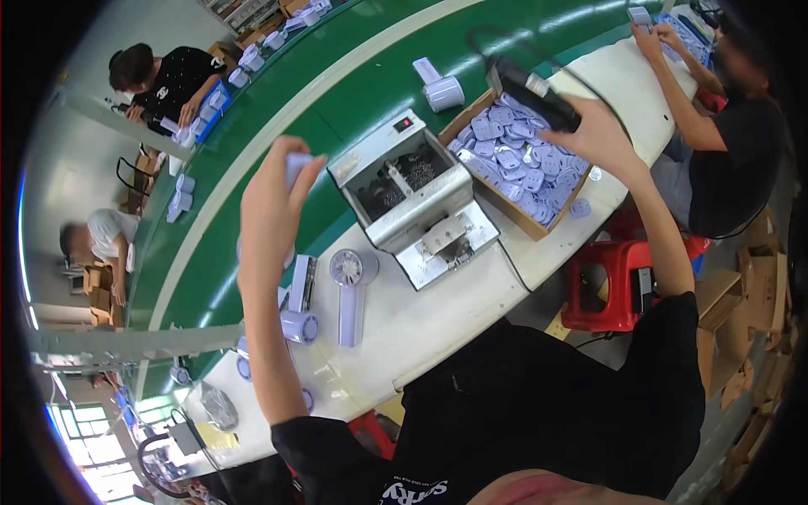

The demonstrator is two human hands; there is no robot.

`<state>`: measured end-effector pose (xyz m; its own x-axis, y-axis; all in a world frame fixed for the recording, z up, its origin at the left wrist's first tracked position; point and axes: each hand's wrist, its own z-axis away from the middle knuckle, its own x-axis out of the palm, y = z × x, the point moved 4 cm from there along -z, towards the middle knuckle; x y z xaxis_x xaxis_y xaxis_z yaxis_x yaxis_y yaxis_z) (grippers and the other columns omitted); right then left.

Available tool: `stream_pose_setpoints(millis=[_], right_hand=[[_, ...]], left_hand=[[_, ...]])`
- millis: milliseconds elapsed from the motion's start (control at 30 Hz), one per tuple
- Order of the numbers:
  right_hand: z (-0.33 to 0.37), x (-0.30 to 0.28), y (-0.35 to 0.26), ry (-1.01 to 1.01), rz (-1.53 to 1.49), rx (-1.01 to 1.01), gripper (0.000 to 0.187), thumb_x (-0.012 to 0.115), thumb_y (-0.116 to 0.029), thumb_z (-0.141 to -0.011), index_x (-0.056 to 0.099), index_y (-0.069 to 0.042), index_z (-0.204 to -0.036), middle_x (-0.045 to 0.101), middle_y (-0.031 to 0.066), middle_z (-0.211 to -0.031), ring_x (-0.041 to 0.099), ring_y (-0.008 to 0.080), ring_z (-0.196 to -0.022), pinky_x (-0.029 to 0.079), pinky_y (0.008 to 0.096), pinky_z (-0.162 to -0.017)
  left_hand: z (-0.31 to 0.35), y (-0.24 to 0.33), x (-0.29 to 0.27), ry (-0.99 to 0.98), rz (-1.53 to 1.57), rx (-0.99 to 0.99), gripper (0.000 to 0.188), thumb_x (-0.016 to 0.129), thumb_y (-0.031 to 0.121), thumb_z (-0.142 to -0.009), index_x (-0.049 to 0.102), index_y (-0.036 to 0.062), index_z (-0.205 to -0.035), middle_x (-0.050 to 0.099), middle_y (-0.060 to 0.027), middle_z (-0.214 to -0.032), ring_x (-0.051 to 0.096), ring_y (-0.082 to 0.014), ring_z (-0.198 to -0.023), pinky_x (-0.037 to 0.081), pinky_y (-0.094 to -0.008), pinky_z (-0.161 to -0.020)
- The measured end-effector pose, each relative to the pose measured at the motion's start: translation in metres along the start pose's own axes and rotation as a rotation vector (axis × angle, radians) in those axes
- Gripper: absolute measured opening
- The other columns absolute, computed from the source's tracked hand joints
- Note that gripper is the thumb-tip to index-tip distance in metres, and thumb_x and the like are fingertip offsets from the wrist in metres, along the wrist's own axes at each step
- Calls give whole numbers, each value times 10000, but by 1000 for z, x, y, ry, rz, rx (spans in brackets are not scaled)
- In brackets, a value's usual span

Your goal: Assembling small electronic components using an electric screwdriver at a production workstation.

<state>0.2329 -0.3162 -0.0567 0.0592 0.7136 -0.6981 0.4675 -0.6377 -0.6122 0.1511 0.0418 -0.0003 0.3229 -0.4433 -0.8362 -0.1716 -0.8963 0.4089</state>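
Observation:
My left hand (271,198) is raised over the edge of the green belt, fingers closed round a lavender plastic part (296,171), most of which the hand hides. In my right hand (602,139) is a black electric screwdriver (539,94), held above a cardboard box (528,220) of lavender plastic covers (513,156). Between my hands stands a grey metal screw feeder (404,220) with loose screws in its tray. In front of its left side lies a lavender handheld fan (350,307) with its round end showing inner parts.
More lavender fan bodies (299,326) lie on the white table (421,337) at left. One fan body (442,91) rests on the green belt (337,109). Co-workers sit at right (732,135) and across the belt (172,80). A red stool (602,286) stands at right.

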Motion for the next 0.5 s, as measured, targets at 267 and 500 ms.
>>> stream_pose_setpoints(millis=[267,500], right_hand=[[9,27,30,-394,228,118,426,759,-124,-611,579,-1,-977,595,192,-907,573,338,-906,445,346,-800],[15,27,29,-263,145,182,429,735,-104,-634,567,0,-1015,596,207,-921,566,366,-908,446,364,-785]], left_hand=[[-150,-97,156,-557,-213,58,589,462,545,-863,560,-28,-958,615,-271,-905,594,-398,-887,457,-419,-796],[-228,-40,257,-719,279,-164,906,437,801,-689,627,-58,-909,583,-118,-732,608,-174,-710,509,-274,-536]])
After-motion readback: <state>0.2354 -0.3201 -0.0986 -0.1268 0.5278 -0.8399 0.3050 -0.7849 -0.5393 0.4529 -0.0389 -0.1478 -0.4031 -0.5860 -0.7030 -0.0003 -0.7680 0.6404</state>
